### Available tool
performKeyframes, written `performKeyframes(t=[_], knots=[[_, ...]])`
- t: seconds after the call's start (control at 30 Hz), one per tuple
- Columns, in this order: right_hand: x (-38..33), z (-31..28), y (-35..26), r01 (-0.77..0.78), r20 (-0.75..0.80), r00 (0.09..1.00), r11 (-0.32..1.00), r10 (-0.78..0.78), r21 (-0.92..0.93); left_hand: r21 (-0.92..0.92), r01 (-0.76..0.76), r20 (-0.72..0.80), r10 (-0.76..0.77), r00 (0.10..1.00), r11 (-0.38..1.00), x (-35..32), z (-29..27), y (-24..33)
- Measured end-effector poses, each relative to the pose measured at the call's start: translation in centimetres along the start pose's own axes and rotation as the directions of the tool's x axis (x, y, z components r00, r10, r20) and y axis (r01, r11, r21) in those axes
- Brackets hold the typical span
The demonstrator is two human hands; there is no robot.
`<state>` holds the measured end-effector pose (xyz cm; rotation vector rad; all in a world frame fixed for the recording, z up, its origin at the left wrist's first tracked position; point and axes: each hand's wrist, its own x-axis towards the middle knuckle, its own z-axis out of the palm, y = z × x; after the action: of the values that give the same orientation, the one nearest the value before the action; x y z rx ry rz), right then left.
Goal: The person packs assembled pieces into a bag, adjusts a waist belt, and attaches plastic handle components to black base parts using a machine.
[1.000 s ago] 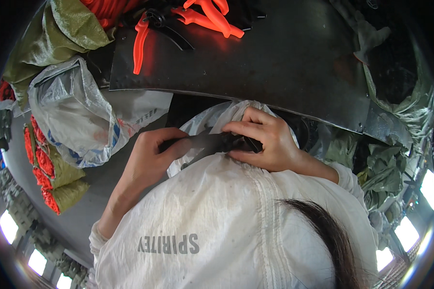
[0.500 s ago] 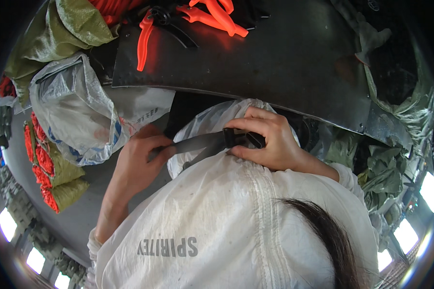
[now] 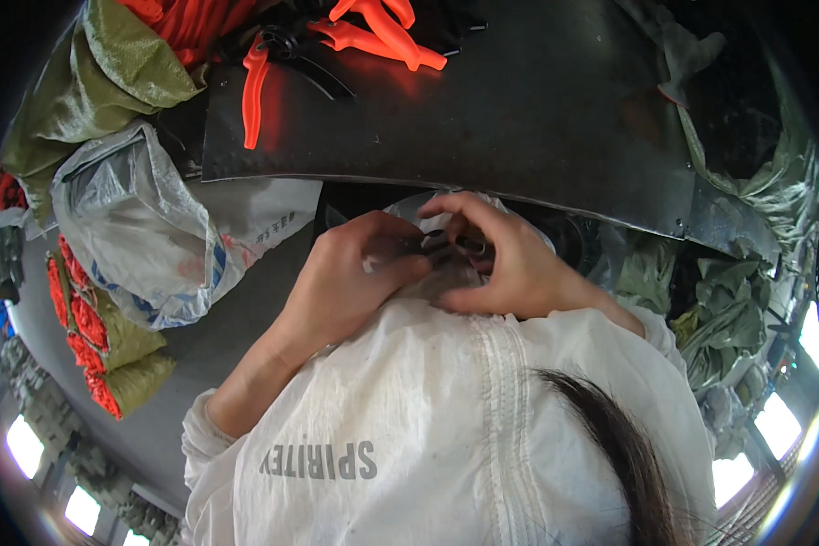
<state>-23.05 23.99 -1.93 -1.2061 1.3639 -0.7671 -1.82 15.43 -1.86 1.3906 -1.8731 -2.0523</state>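
Observation:
My two hands meet close together over my lap, just short of the table edge. My right hand [image 3: 519,264] is curled around a black plastic buckle [image 3: 470,244], of which only a small part shows between the fingers. Beside it, my left hand [image 3: 355,268] is bent inward, its thumb and fingers drawn together near the buckle. What these fingers hold is hidden and smeared by motion. Behind and below both hands lies a translucent plastic bag [image 3: 408,206].
A dark metal table [image 3: 519,127] stretches ahead, with orange-handled pliers-like tools [image 3: 253,96] on it. To the left are an open white plastic bag [image 3: 146,227], an olive sack [image 3: 100,82] and red-and-olive bundles [image 3: 86,337]. Grey-green fabric [image 3: 723,309] hangs at right.
My left hand has moved right and up, from drawing out a flat black strap to beside my right hand. The strap's stretched length no longer shows. My right hand stays at the buckle.

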Motion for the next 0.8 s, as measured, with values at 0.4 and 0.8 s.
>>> performKeyframes(t=[0.4, 0.8], knots=[[-0.9, -2.6, 1.3, -0.323, 0.185, 0.946, 0.73, 0.267, 0.602, -0.458, -0.105, -0.226, -0.001, 0.974, 0.883, -0.3, -1.0, -1.1], [-4.7, -4.3, 2.1, -0.171, -0.035, 0.984, 0.98, 0.176, 0.101, -0.412, -0.54, -0.764, 0.044, 0.644, 0.734, -5.0, -7.8, -3.2]])
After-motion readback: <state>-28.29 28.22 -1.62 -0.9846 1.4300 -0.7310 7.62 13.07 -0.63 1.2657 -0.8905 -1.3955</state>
